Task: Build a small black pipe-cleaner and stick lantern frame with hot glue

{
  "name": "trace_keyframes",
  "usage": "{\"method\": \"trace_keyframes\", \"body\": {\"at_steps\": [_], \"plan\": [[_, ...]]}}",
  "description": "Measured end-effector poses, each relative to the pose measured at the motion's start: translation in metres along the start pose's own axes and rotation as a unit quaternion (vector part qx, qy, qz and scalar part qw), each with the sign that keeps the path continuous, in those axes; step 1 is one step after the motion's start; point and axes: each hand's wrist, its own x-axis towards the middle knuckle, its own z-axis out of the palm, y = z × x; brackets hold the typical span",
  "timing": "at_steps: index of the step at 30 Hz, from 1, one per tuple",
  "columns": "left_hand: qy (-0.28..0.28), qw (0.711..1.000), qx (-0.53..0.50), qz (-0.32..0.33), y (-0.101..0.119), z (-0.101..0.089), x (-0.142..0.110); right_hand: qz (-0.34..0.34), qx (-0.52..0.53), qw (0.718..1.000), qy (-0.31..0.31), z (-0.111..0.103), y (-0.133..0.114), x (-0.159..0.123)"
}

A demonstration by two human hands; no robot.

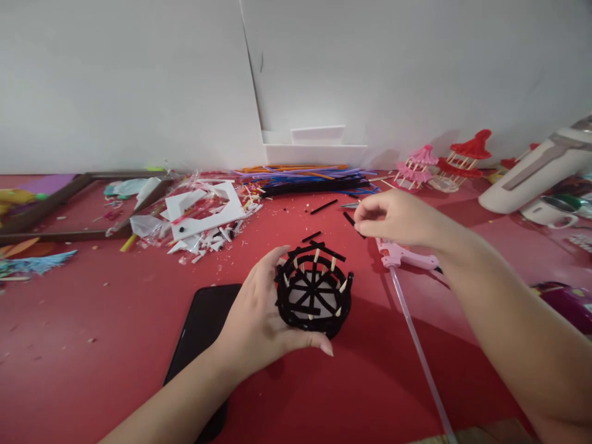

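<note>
My left hand point(259, 308) is wrapped round the side of a small round black frame point(313, 290), made of fuzzy pipe cleaner strips with pale wooden stick ends standing up around its rim. Crossed black strips form spokes over its pale middle. Further back, my right hand point(383, 216) has its fingers pinched together on a short black pipe cleaner piece point(349, 218); part of that piece is hidden by the fingertips. Just below this hand lies a pink glue gun point(407, 256), with a long translucent glue stick point(420, 345) reaching toward the front edge.
Other cut black pieces point(324, 206) lie beyond the frame. A dark phone point(203, 327) is under my left wrist. Pipe cleaner bundles point(314, 180), white scraps point(208, 209), small pink point(419, 166) and red point(467, 157) pavilions, a flask point(531, 166) and a mug point(550, 213) line the back.
</note>
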Motion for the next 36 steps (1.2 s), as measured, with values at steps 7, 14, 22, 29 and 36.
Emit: {"method": "trace_keyframes", "body": {"at_steps": [7,14,22,29,36], "plan": [[0.026,0.990,0.129,-0.052,0.017,0.006,-0.002,-0.025,0.262,0.960,-0.097,-0.024,-0.008,-0.031],[-0.043,0.984,0.103,-0.141,0.035,-0.010,-0.015,-0.024,0.340,0.934,-0.109,-0.029,-0.015,-0.043],[-0.073,0.984,0.127,-0.105,0.050,-0.039,-0.022,0.040,0.235,0.967,-0.091,-0.017,-0.025,-0.037],[-0.038,0.967,0.248,-0.048,0.062,-0.074,0.010,0.064,0.200,0.972,-0.110,-0.015,-0.032,-0.032],[-0.061,0.986,0.148,0.045,0.085,-0.063,0.081,-0.010,0.207,0.973,-0.098,-0.012,-0.033,-0.033]]}}
